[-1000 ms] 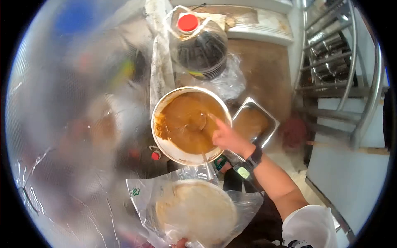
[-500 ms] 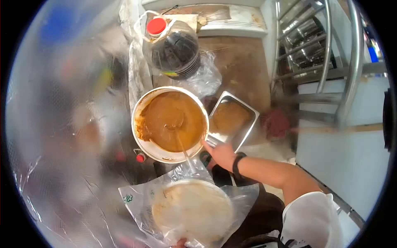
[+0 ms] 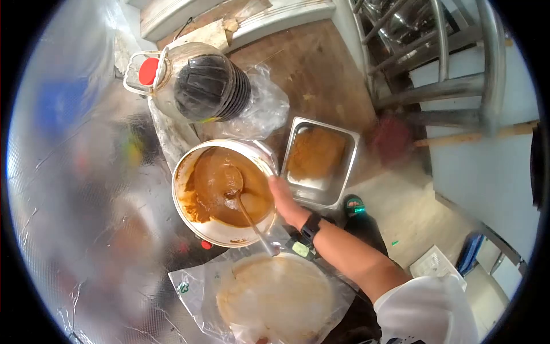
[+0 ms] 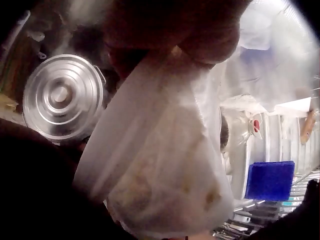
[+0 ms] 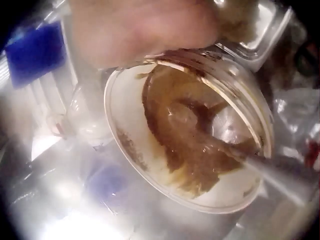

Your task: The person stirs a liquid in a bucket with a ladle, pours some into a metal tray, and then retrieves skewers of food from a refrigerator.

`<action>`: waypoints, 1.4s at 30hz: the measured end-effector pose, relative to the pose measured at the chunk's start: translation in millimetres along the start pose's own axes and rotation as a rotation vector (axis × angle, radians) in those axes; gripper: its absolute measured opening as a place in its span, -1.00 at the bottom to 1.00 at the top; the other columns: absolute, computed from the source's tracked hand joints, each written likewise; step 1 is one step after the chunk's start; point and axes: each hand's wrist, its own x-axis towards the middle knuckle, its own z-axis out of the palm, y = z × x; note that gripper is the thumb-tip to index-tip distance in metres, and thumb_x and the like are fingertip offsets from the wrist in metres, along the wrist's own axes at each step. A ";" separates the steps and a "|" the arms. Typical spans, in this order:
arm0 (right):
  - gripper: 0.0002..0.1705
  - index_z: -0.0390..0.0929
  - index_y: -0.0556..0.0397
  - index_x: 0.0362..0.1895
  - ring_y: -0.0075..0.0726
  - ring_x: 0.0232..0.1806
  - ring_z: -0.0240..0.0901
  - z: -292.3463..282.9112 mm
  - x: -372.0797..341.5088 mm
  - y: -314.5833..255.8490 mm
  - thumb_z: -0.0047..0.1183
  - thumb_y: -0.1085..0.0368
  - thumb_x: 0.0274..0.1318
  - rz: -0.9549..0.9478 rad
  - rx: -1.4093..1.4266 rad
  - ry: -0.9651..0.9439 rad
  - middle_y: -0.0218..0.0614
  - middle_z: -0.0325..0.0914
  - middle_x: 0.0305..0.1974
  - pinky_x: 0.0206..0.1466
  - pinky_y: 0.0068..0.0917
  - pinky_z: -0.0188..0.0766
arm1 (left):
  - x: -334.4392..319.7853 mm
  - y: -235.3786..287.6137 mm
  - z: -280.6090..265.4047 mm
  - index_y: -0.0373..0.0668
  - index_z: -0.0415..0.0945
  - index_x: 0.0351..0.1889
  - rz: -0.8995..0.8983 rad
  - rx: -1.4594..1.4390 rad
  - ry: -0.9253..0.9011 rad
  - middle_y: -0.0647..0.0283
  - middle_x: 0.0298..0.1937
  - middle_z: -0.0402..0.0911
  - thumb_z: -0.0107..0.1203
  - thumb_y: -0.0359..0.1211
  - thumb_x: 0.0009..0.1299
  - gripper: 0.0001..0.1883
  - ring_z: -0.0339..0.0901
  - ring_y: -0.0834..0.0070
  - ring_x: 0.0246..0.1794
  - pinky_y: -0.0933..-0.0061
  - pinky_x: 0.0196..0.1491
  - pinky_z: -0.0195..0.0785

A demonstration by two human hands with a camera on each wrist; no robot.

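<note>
A white bucket (image 3: 189,221) of brown, thick liquid (image 3: 215,172) has a metal ladle (image 3: 252,223) in it, its handle over the near rim. My right hand (image 3: 286,203) grips the bucket's right rim, also seen in the right wrist view, where the hand (image 5: 145,30) covers part of the rim (image 5: 120,135). Below the bucket lies a clear plastic bag (image 3: 200,286) around a round, pale, stained thing (image 3: 281,292). My left hand (image 4: 175,30) pinches the gathered bag (image 4: 165,140); only a sliver of it (image 3: 262,340) shows in the head view.
A big bottle (image 3: 206,86) with a red cap stands behind the bucket. A metal tray (image 3: 349,166) holding brown stuff is to the right, near a foot in a sandal (image 3: 354,205). Metal rails (image 3: 492,69) rise at the right; shiny foil sheeting (image 3: 103,246) spans the left.
My right hand has come from over the liquid to the bucket's right rim. The bucket looks more tilted. The head view has turned, and the bottle and tray appear shifted and rotated.
</note>
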 end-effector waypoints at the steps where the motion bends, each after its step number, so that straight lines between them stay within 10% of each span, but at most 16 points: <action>1: -0.04 0.05 0.27 0.30 0.15 0.40 -0.23 4.0 5.6 -7.1 -0.55 -0.38 0.23 -0.034 -0.100 0.045 0.15 -0.05 0.33 0.42 -0.18 -0.27 | 0.7 1.2 -4.5 -0.30 0.45 -0.01 -0.020 -0.024 -0.009 0.18 -0.04 0.47 -0.05 -0.31 0.25 -0.63 0.35 0.33 -0.03 0.35 0.08 0.19; 10: -0.04 -0.06 0.00 0.41 0.13 0.48 -0.56 11.4 40.4 -96.8 -0.55 -0.44 0.17 -0.154 -0.216 -0.089 0.05 -0.34 0.44 0.45 -0.05 -0.50 | 44.4 -42.6 -41.4 -0.35 0.40 0.05 0.123 0.351 0.004 -0.03 0.03 0.47 -0.02 -0.32 0.33 -0.62 0.39 0.22 0.06 0.29 0.09 0.23; 13: -0.16 -0.03 0.01 0.40 0.12 0.49 -0.54 19.9 14.4 -129.2 -0.35 -0.27 0.23 -0.370 -0.639 -0.237 0.03 -0.32 0.44 0.46 -0.05 -0.49 | 58.8 -94.3 -92.4 -0.36 0.42 0.03 0.530 0.776 -0.139 -0.07 -0.01 0.51 -0.05 -0.39 0.36 -0.67 0.44 0.22 0.04 0.30 0.04 0.28; 18: -0.37 0.22 -0.01 0.31 0.03 0.49 -0.44 30.9 -35.5 -128.1 -0.11 0.24 0.10 -0.940 -1.871 -0.201 -0.09 -0.20 0.44 0.46 -0.04 -0.44 | 51.8 -49.8 -18.2 -0.35 0.42 0.02 0.171 0.385 -0.019 -0.05 -0.03 0.51 -0.04 -0.39 0.34 -0.68 0.44 0.23 0.01 0.30 0.02 0.28; 23: -0.40 0.26 -0.12 0.30 -0.22 0.50 -0.41 6.0 -71.5 -102.4 -0.18 0.12 0.13 -0.925 -2.519 -0.352 -0.31 -0.15 0.45 0.46 0.01 -0.44 | 49.2 -31.1 7.8 -0.35 0.42 0.00 0.110 0.285 -0.014 -0.03 -0.05 0.51 -0.04 -0.39 0.32 -0.68 0.45 0.24 -0.01 0.31 0.01 0.29; 28: -0.32 0.08 -0.15 0.38 -0.20 0.50 -0.40 -27.8 -91.9 -100.9 -0.21 0.13 0.14 -0.963 -2.392 -0.296 -0.34 -0.19 0.46 0.46 0.02 -0.44 | 46.3 -21.3 19.3 -0.35 0.42 -0.02 0.101 0.236 -0.008 -0.01 -0.08 0.51 -0.04 -0.39 0.30 -0.68 0.45 0.25 -0.03 0.32 -0.01 0.30; 31: -0.29 0.18 -0.06 0.32 -0.16 0.39 -0.05 -62.2 -97.3 -57.3 -0.03 0.31 -0.02 -0.724 -1.583 -0.292 -0.13 0.13 0.30 0.39 -0.10 -0.13 | 43.4 -23.5 22.2 -0.35 0.42 -0.03 0.105 0.199 0.005 0.00 -0.09 0.51 -0.04 -0.39 0.28 -0.68 0.45 0.26 -0.05 0.32 -0.02 0.30; 42: -0.02 -0.38 -0.19 0.47 -0.14 -0.18 0.44 -109.5 82.6 -4.3 0.01 0.14 0.13 -0.238 -1.876 -0.140 -0.14 0.54 -0.26 0.04 -0.09 0.10 | 78.8 -45.7 34.2 -0.34 0.43 -0.07 0.062 0.111 0.106 0.04 -0.14 0.51 -0.04 -0.39 0.24 -0.68 0.46 0.28 -0.10 0.34 -0.05 0.31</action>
